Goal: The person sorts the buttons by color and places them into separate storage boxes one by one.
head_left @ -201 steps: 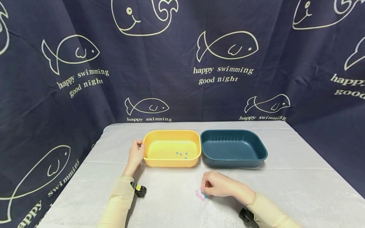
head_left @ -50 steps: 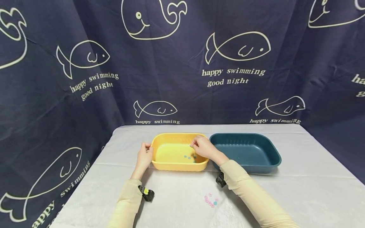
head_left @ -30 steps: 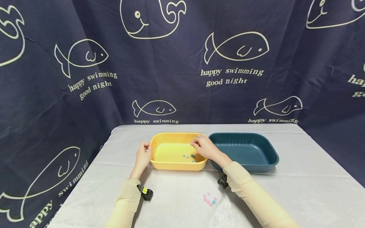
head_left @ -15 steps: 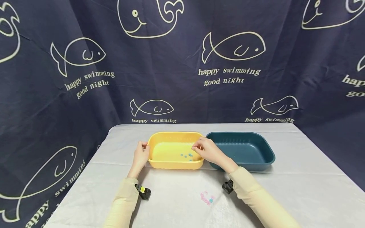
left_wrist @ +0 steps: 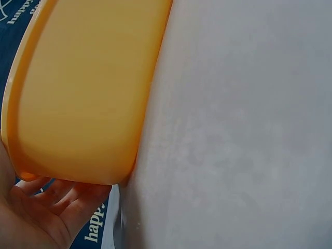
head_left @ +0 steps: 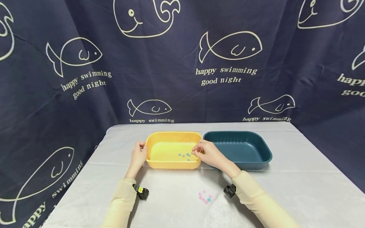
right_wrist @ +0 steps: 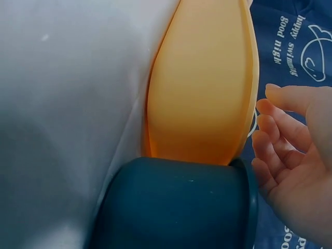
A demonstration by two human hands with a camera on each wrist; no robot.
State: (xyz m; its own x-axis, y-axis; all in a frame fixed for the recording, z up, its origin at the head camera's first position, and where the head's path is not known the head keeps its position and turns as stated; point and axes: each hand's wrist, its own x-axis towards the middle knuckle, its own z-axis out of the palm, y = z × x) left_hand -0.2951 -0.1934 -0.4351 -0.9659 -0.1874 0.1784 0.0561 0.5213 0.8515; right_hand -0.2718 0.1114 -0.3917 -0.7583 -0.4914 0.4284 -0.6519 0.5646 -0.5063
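Note:
My left hand grips the left end of a yellow plastic bin, thumb near the rim and fingers against the end wall in the left wrist view. Several small blue button-like discs lie on the bin's floor, towards the right. Over the bin's right end hovers my right hand; in the right wrist view its thumb and fingers are apart and hold nothing. On the table nearer me lies a small cluster of pink discs with a blue disc at its right side.
A dark teal bin stands against the right end of the yellow one, below my right forearm. Both rest on a table with a pale grey cloth. A navy curtain with fish drawings hangs behind and at the sides.
My right hand went from the disc cluster to the yellow bin and let go of a blue disc, which now lies inside. Since then it has drawn slightly nearer me. My left hand keeps its grip.

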